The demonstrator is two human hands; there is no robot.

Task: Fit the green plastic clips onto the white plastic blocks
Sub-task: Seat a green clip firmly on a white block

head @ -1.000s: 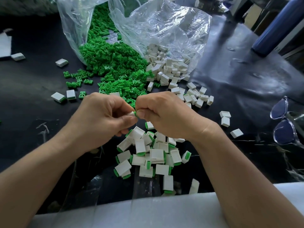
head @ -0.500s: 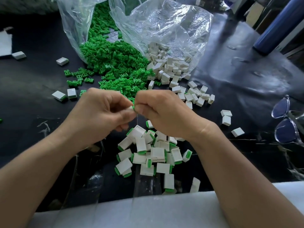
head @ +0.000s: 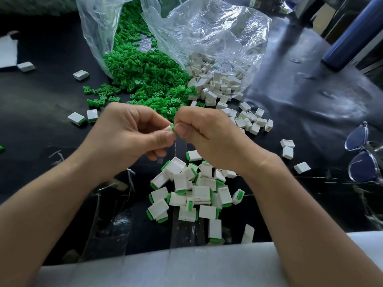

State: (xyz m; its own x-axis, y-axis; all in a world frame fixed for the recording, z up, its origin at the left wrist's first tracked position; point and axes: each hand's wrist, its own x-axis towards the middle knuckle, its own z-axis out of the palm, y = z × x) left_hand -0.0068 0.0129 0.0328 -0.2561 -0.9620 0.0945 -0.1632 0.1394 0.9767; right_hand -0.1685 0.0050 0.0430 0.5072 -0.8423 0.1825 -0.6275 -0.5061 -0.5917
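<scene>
Left hand (head: 132, 139) pinches a white block (head: 169, 128) between thumb and fingers, held above the tabletop (head: 41, 104) just beyond the finished pile (head: 192, 189). Right hand (head: 209, 139) curled, pinching a green clip (head: 173, 126) at the block's end, clip mostly hidden. Both parts look tiny, light, rigid, smooth, so likely slippery: grip block by its broad faces, push clip from its back edge. Clip heap (head: 149, 79) and block heap (head: 217, 83) spill from bags (head: 217, 34) behind
</scene>
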